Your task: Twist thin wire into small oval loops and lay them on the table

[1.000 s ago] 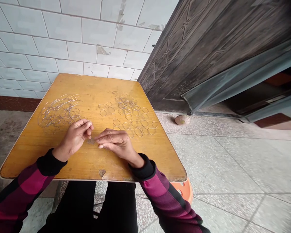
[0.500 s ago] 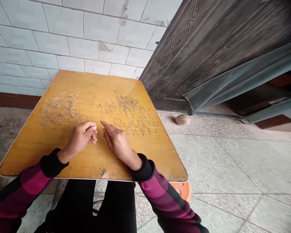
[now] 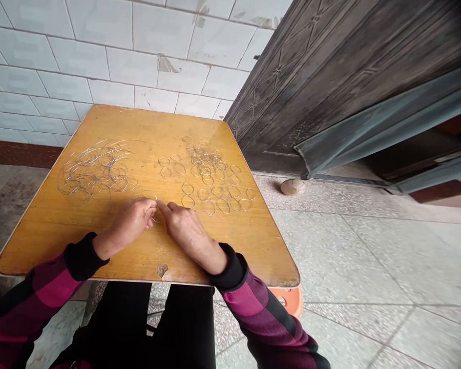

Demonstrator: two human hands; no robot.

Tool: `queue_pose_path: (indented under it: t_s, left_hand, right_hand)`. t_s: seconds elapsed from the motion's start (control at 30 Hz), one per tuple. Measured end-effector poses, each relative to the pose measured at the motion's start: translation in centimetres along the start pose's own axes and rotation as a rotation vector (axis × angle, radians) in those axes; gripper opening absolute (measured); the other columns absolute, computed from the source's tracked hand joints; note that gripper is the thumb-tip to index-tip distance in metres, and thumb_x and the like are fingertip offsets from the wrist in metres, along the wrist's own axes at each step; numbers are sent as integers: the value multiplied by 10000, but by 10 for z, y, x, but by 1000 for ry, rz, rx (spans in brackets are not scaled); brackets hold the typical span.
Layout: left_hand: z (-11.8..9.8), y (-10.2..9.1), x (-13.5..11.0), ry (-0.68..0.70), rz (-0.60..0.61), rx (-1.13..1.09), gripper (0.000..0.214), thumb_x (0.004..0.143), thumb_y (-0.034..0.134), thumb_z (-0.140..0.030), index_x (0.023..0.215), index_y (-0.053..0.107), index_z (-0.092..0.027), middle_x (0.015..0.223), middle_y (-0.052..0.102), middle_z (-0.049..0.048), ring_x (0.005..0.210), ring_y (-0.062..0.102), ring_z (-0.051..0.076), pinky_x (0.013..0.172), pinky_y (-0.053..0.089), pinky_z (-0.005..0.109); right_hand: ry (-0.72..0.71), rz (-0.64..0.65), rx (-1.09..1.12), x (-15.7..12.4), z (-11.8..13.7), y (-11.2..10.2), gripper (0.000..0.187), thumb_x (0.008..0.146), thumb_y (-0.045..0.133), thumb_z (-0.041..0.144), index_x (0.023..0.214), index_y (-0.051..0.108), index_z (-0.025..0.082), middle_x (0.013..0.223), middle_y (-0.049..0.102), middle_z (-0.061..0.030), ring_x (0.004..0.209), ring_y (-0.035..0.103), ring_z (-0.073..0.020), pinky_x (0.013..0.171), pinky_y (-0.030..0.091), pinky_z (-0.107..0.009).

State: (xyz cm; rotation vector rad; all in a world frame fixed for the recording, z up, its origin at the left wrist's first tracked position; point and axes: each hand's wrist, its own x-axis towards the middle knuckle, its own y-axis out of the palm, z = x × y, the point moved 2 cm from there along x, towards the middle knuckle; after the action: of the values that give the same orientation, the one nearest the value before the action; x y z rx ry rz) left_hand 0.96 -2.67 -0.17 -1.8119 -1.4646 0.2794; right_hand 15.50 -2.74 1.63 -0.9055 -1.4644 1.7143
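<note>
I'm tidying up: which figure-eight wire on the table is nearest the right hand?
The front row's leftmost figure-eight wire, just beyond the right hand; others lie farther right or nearer the wall.

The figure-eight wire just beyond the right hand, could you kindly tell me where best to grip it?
Probably pinch the figure-eight wire at its narrow waist, from above and its left: it lies flat on the table, with other wire loops close on its right.

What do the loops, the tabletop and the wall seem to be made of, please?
Loops: probably thin, bright metal wire, since parts glint and hold round shapes.
Tabletop: wood or wood-look laminate, slightly shiny; yellow-brown grain shows.
Wall: likely glazed ceramic tile, pale and smooth, with dark joints.
</note>
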Motion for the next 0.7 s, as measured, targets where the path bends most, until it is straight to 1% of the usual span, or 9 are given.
queue_pose_path:
  t_s: [0.2,0.4,0.53,0.7]
  left_hand:
    - [-10,-4,2,14,80,141,259,848,484,-27,628,494,-163,556,568,-24,522,545,103,548,401,229]
    - [-14,-2,2,1,139,232,279,769,462,67,628,492,-172,590,566,-12,561,540,125,597,438,252]
    - [-13,3,1,43,129,320,283,726,443,93,660,510,-174,677,616,22,640,579,152,644,484,272]
    - [-9,11,0,52,115,390,286,752,408,84,708,546,-163,708,636,52,678,608,179,677,511,299]
  right_hand:
    - [-5,45,-12,1,0,2,340,953,356,91,1183,597,159,889,661,-89,697,591,-167,561,274,-299]
    - [36,114,-32,1,4,-1,340,967,343,114,1169,614,154,910,673,-99,752,648,-206,575,337,-302]
    - [41,159,-42,2,6,-3,341,973,333,130,1162,616,149,951,681,-114,805,675,-232,607,413,-305]
    - [41,185,-53,3,8,-4,350,965,314,109,1118,628,137,947,685,-129,827,685,-235,636,463,-308]
